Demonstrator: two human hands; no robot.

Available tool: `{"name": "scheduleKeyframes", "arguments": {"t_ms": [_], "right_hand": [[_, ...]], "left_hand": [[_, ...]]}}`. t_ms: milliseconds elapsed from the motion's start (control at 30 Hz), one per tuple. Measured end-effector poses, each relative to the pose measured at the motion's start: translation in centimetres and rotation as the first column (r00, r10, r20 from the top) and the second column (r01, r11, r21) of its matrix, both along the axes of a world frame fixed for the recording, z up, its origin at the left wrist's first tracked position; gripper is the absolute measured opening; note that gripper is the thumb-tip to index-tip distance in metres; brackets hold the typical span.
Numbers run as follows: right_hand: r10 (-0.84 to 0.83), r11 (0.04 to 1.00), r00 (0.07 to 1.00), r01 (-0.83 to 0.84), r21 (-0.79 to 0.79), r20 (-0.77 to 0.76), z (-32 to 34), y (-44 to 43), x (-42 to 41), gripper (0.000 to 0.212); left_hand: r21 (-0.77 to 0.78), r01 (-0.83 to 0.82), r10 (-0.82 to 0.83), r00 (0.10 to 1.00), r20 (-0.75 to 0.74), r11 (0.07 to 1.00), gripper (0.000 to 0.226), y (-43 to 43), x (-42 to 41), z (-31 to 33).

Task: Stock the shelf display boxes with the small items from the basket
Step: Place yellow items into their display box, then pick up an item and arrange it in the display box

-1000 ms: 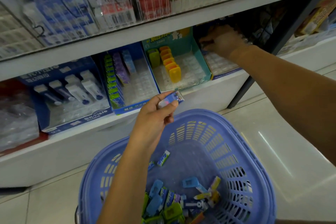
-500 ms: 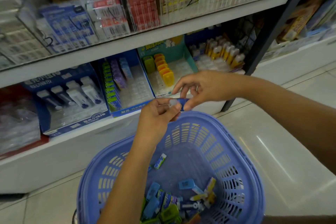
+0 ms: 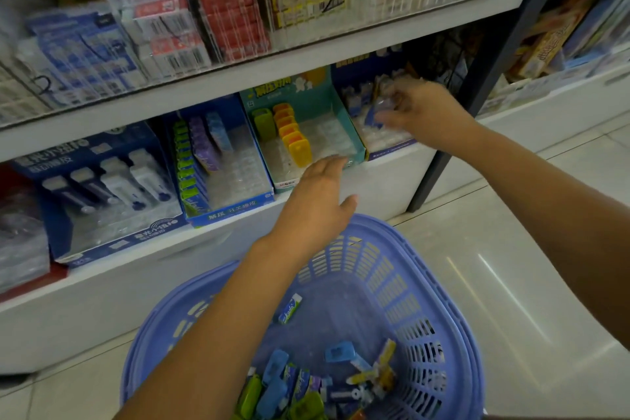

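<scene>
Pinching a blue packet (image 3: 371, 119), right hand (image 3: 421, 111) hovers over cardboard box (image 3: 392, 151); left hand (image 3: 317, 204) slack.

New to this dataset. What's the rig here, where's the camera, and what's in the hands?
No robot: a person's two bare hands, filmed by one wide-angle camera worn on the head, looking down. The left hand is open and empty, over the far rim of the blue basket, which holds small items. The right hand reaches into the rightmost display box on the white shelf, pinching what looks like a small blue item; it is blurred. Left of it stands a teal display box.
</scene>
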State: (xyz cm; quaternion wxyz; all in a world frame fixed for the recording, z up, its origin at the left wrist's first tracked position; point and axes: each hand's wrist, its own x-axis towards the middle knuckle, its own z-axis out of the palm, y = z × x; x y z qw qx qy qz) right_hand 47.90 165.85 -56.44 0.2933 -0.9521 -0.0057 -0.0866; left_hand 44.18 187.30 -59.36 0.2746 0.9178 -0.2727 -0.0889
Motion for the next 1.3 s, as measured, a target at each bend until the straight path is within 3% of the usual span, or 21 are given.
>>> {"name": "scheduleKeyframes", "arguments": {"t_ms": [100,200,300,500,700,800,933,1000,1067,1133,1233,1300], "right_hand": [[-0.06,0.994,0.992,0.07,-0.088,0.115,-0.3,-1.4,2.1,0.03],[-0.084,0.974,0.994,0.095,-0.204,0.064,-0.4,-1.6,4.9,0.031],[-0.049,0.936,0.999,0.046,-0.349,0.0,-0.7,-1.2,7.0,0.031],[-0.038,0.916,0.994,-0.004,-0.402,-0.098,-1.7,-1.7,8.8,0.033],[-0.062,0.802,0.992,-0.015,-0.597,-0.107,-1.2,-1.4,9.3,0.028],[-0.057,0.806,0.972,-0.09,-0.584,-0.229,-0.6,-0.9,9.1,0.036],[-0.063,0.877,0.997,0.032,-0.48,-0.049,0.2,1.2,6.1,0.028],[0.066,0.946,0.996,-0.08,-0.313,-0.055,0.7,3.3,2.7,0.024],[0.244,0.953,0.94,-0.278,-0.123,-0.238,0.9,5.8,-1.2,0.011],[0.374,0.895,0.827,-0.441,-0.07,-0.42,-0.2,8.3,-4.3,0.007],[0.387,0.819,0.692,-0.561,-0.118,-0.609,-4.9,11.5,-7.6,0.013],[0.322,0.806,0.533,-0.588,-0.07,-0.783,-8.8,12.9,-10.0,0.022]], "left_hand": [[0.174,0.053,-0.057,0.998,0.022,0.983,0.068,-0.7,0.7,-0.7],[0.208,0.077,-0.089,0.995,0.046,0.975,0.07,-1.2,0.7,-1.3],[0.203,0.086,-0.103,0.992,0.071,0.975,0.071,-1.1,0.5,-1.9],[0.172,0.091,-0.105,0.992,0.074,0.981,0.071,-0.7,0.8,-2.0],[0.087,0.048,-0.055,0.995,0.082,0.995,0.065,-0.7,0.5,-1.7],[-0.052,0.014,-0.007,0.993,0.117,0.999,0.054,-0.1,-0.4,-1.1],[-0.233,-0.021,0.043,0.995,0.088,0.972,0.028,1.5,-2.6,-1.8],[-0.266,-0.05,0.048,0.999,-0.013,0.963,0.016,2.3,-3.7,-3.5],[-0.193,-0.077,0.054,0.991,-0.123,0.978,0.02,3.2,-4.7,-6.1],[-0.031,-0.077,0.069,0.977,-0.204,0.997,0.024,4.4,-5.7,-9.2],[0.256,-0.003,0.097,0.929,-0.356,0.967,0.02,6.9,-7.4,-13.8],[0.421,0.1,0.12,0.877,-0.466,0.901,0.018,9.2,-9.1,-16.5]]}}
